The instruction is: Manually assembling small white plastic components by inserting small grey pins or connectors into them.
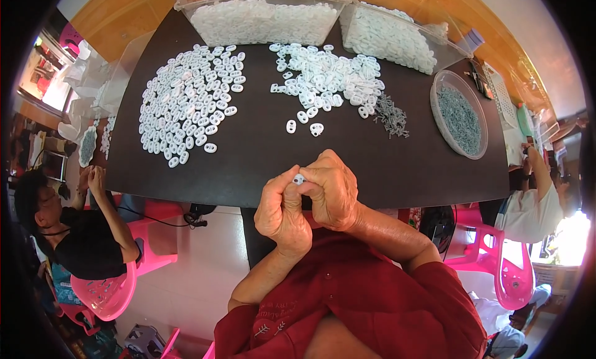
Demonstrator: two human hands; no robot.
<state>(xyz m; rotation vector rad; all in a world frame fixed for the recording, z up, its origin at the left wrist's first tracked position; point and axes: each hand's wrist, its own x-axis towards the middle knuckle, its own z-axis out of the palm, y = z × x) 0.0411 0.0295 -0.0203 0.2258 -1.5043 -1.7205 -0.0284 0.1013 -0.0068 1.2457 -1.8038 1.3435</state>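
Observation:
My left hand (282,213) and my right hand (332,188) meet at the table's near edge. Between their fingertips is a small white plastic piece (299,179) with dark holes, and both hands pinch it; fingers cover part of it. Just beyond lie two loose white pieces, an oval one (290,127) and a broader one (316,130). Farther off, a heap of white plastic pieces (329,76) spreads out, with a small pile of thin grey-blue pins or screws (391,117) at its right. To the left is a wide spread of white two-holed ovals (186,101).
Two clear bins, a left one (264,22) and a right one (391,39), hold white pieces along the dark table's (248,166) far side. A round clear tub (483,149) of grey-blue pins stands right. Other people sit left (93,235) and right (531,210), near pink chairs (112,294).

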